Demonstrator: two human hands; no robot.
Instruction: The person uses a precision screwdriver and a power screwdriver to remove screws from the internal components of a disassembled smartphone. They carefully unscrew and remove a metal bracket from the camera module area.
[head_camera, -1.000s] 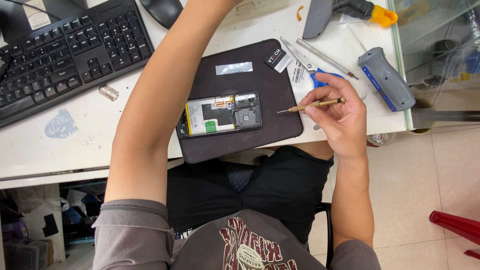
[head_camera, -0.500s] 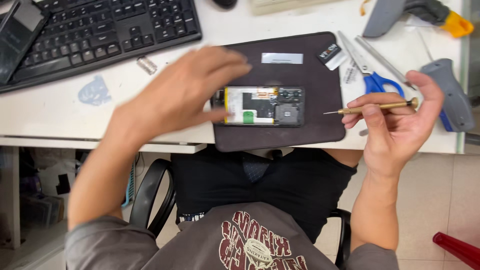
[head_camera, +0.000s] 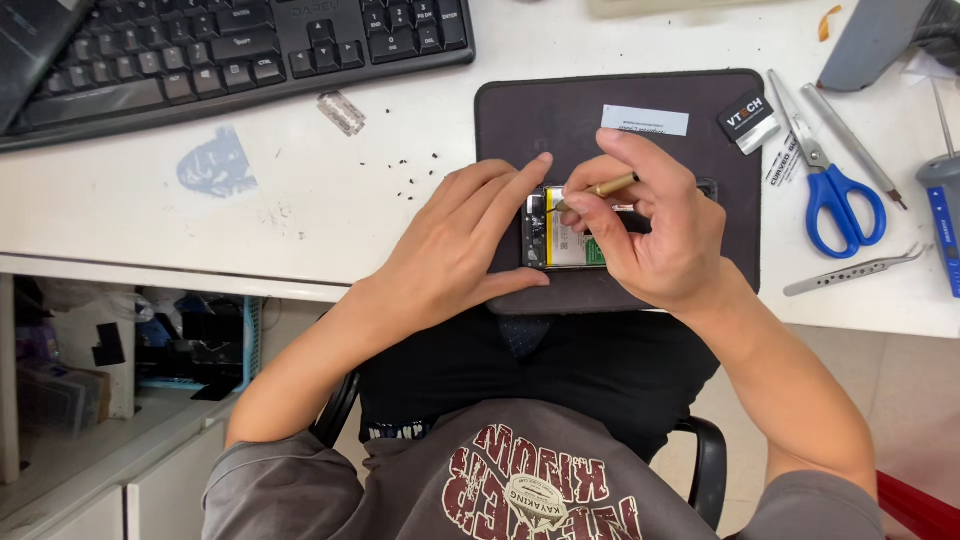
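White desk (head_camera: 330, 215) with a dark mat (head_camera: 540, 110) on it, phone (head_camera: 565, 240) lying opened up on the mat right under both hands. Left hand (head_camera: 455, 250) is flat on the phone's left end, fingers spread, pinning it down, not gripping anything. Right hand (head_camera: 655, 235) is pinched around a brass screwdriver (head_camera: 600, 188), tip down on the phone's insides just past the left fingertips. Scissors (head_camera: 835, 185) and tweezers (head_camera: 855, 270) sit well off to the right of the right hand. Keyboard (head_camera: 230, 45) is up beyond the left hand, and some tiny screws (head_camera: 410, 180) lie loose just above it.
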